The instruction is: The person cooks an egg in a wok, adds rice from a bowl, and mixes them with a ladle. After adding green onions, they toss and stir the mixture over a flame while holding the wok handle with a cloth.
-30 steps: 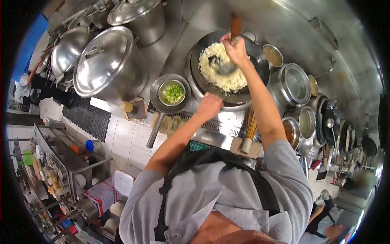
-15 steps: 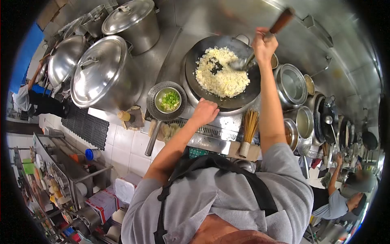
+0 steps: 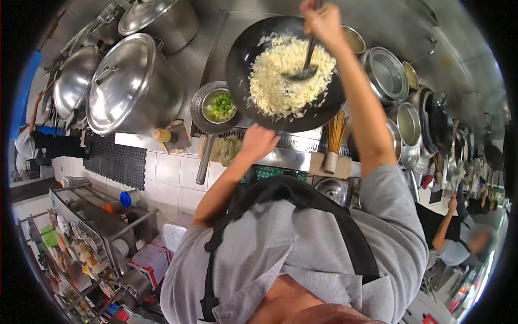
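Note:
A black wok [image 3: 237,70] holds loose white and yellow fried rice [image 3: 272,81], some of it blurred by motion. My right hand [image 3: 322,24], above the far side of the wok, is closed round the handle of a ladle [image 3: 303,74]. The ladle's bowl rests in the rice. My left hand [image 3: 260,141] is closed at the wok's near left edge, gripping it there; the exact hold is partly hidden. Just left of the wok, a small metal bowl [image 3: 207,110] of chopped green onion [image 3: 222,106] sits in a perforated strainer [image 3: 197,123] with a long handle.
Large lidded pots [image 3: 121,81] stand at left. On the right are metal pots [image 3: 387,75] and a bundle of thin sticks, a bamboo brush [image 3: 335,135], by the stove's front edge. A shaker-like container [image 3: 161,135] sits near the strainer. A co-worker [image 3: 450,243] stands at far right.
The wok has tilted and shifted up and left in view, and the rice has spread and tumbled. The ladle has swung to a steeper angle, its bowl lower left.

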A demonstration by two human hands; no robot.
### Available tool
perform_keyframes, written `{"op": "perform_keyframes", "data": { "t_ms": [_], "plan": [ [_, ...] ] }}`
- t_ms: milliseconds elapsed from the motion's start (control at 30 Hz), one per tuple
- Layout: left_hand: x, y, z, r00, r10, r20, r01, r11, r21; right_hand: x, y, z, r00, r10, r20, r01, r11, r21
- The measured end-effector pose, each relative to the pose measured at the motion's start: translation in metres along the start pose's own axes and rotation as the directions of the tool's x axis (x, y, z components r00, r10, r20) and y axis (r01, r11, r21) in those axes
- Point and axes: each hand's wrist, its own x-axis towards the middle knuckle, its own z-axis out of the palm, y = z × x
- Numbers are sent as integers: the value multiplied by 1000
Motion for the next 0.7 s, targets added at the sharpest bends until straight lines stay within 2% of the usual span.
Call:
{"op": "perform_keyframes", "data": {
  "t_ms": [33,67,100,133,167,200,233,267,333,367,400,433,500,533,600,633,667,700],
  "plan": [
    [-22,-3,-7,998,-18,60,15,999,37,13,2,-21,998,3,68,-12,991,131],
    [-38,0,-18,971,103,-215,-106,994,0,3,-56,-33,999,22,-29,-14,969,245],
    [-53,9,-30,864,186,-467,-221,975,-21,6,-56,-46,997,-51,-53,60,976,208],
    [-59,17,-49,917,156,-368,-192,979,-64,-7,-78,-43,990,-37,-134,74,955,285],
    [-47,30,-80,969,151,-197,-155,988,-6,-25,-98,-34,976,-13,-216,92,928,361],
    [-18,31,-87,925,223,-308,-222,974,38,-39,-98,-19,963,-28,-269,132,916,378],
    [8,30,-91,936,206,-284,-210,978,18,-58,-97,3,951,-24,-308,117,951,287],
    [37,16,-77,950,184,-251,-196,980,-26,-60,-61,32,927,-195,-320,255,954,159],
    [49,-4,-37,958,166,-235,-164,986,27,-31,30,81,952,-228,-205,196,967,-163],
    [39,-10,-14,961,163,-223,-163,986,19,-30,53,89,967,-214,-136,161,933,-322],
    [21,-19,-3,957,174,-230,-180,984,-6,-23,19,65,999,-28,-43,15,961,-275],
    [-4,-25,-1,952,184,-244,-196,980,-26,-13,-32,30,987,146,60,-128,962,-241],
    [-50,-13,-23,989,106,-100,-109,994,-27,-10,-70,-11,999,35,27,-36,998,48],
    [-43,-7,-41,981,143,-132,-146,989,-14,-13,-77,-18,998,5,-68,5,989,145],
    [-36,19,-81,964,203,-174,-205,979,4,-34,-79,-12,964,-134,-230,157,984,85],
    [-12,20,-90,945,230,-234,-245,969,-38,-50,-74,-1,919,-273,-285,261,962,-83],
    [17,12,-84,942,222,-251,-242,969,-52,-71,-68,24,949,-160,-272,159,987,-27],
    [37,5,-73,939,217,-268,-243,968,-68,-66,-34,47,933,-238,-270,217,971,-104]
  ]
}}
